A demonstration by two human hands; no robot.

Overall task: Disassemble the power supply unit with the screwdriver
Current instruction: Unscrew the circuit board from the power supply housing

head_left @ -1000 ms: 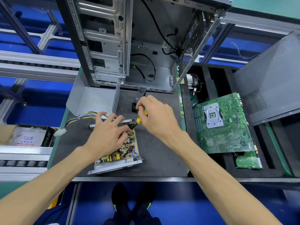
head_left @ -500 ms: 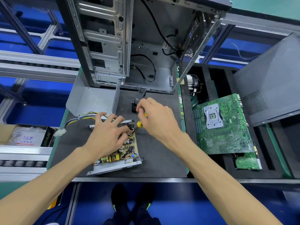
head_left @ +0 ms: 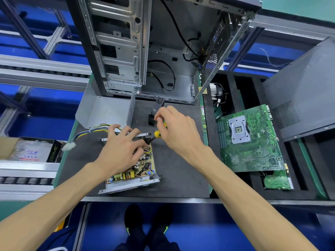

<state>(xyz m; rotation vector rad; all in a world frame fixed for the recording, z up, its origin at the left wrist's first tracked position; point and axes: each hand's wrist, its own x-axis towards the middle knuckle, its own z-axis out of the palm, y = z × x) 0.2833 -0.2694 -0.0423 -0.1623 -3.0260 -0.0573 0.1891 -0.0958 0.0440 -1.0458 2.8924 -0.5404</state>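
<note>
The opened power supply unit [head_left: 137,171] lies on the black mat, its yellow circuit board exposed inside a grey metal tray. My left hand [head_left: 121,149] rests flat on top of it, fingers spread over the far part of the board and the wires. My right hand [head_left: 177,129] grips the yellow and green screwdriver [head_left: 158,133] by its handle. The dark tip points down-left at the unit's far right corner. A bundle of coloured cables [head_left: 85,134] with a white plug runs out to the left.
An open computer case [head_left: 145,51] stands behind the mat. The bent grey cover [head_left: 101,113] of the unit lies at its foot. A green motherboard [head_left: 248,142] and a smaller board [head_left: 275,180] rest on the black foam tray at right. A box [head_left: 30,151] sits left.
My right hand has shifted slightly around the screwdriver handle at the same corner. The left hand and the unit have stayed in place.
</note>
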